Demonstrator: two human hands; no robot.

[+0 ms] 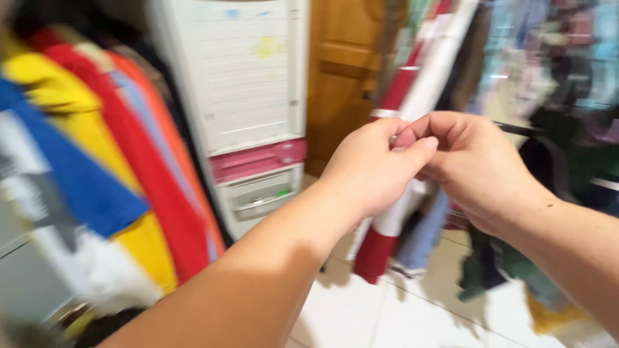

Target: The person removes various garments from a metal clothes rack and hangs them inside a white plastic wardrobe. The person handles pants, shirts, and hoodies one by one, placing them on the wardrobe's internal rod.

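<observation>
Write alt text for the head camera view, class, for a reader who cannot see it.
Two bare hands meet at chest height, the left hand and right hand pinching together at a hanging red and white garment. Blurred colourful clothes hang at left, beside a white cabinet with a pink drawer and a wooden door, above a pale tiled floor.

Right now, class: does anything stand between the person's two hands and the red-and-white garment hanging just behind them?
Nothing visible does. The left hand and right hand meet fingertip to fingertip directly in front of the red-and-white garment. Whether they are gripping it is hidden by blur.
</observation>
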